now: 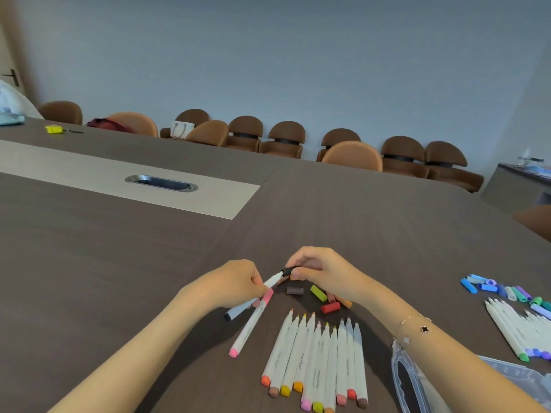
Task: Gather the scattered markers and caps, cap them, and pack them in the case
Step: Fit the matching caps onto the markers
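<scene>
My left hand grips a white marker with a dark end, tip pointing up right. My right hand pinches a black cap right at that marker's tip. A capped pink marker lies just below my left hand. Several uncapped white markers lie in a row near the table's front edge. Loose caps lie under my right hand: a dark brown cap, a yellow-green cap, a red cap. The clear plastic case sits at the bottom right, partly under my right forearm.
At the right lie several blue, purple and green caps and a second bunch of white markers. A metal cable port sits in the table's light strip. A yellow object lies far left. Brown chairs line the wall.
</scene>
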`<state>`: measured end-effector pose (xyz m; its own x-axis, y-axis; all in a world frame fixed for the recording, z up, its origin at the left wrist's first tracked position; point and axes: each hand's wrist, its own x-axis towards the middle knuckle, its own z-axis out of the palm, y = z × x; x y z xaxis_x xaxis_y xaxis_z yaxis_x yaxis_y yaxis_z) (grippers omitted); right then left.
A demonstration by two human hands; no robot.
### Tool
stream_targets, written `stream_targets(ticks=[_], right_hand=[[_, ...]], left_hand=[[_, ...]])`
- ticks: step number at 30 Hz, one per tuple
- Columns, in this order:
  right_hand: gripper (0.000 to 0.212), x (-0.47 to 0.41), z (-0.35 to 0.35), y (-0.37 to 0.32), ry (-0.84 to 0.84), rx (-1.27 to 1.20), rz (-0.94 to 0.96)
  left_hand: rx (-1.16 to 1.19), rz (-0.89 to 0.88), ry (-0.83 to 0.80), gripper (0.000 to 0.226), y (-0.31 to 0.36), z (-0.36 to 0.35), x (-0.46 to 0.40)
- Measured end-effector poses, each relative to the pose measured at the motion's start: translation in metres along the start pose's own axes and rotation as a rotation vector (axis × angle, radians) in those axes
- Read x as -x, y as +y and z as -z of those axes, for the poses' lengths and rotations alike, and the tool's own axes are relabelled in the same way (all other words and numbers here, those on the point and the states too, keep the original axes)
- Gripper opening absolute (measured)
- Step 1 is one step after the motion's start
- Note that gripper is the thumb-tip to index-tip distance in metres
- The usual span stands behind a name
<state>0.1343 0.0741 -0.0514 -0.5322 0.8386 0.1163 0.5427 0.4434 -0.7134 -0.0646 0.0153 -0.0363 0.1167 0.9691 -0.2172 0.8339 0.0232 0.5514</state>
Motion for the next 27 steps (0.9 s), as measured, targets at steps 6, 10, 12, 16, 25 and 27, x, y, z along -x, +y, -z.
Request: stream_targets(ticks=[6,10,12,16,25,27], right_hand=[[0.015,0.007,0.006,-0.005,-0.026,-0.111,-0.006],[0.015,0.008,0.015,-0.004,-0.036,-0.171,-0.006],[0.015,0.008,0.014,-0.002,-0.05,-0.187,-0.003],[0.017,0.007,0.018,0.002,-0.062,-0.109,-0.022],[0.015,0.024,0.038,0.021,0.012,0.227,-0.14],[0.015,0.031,0.042,0.024,0.014,0.282,-0.15]], left_hand=[[0.071,-0.087,-0.005,0.029,0.009,-0.004,0.002],[0.137,-0.104,-0.001,0.023,0.017,-0.008,0.003],[0.137,-0.095,-0.014,0.024,0.019,-0.01,0.004],[0.032,-0.043,0.01,0.025,0.025,-0.019,0.007],[-0.242,0.029,0.038,0.014,0.017,-0.029,0.008],[-0.222,0.013,-0.016,0.013,0.018,-0.032,0.008]])
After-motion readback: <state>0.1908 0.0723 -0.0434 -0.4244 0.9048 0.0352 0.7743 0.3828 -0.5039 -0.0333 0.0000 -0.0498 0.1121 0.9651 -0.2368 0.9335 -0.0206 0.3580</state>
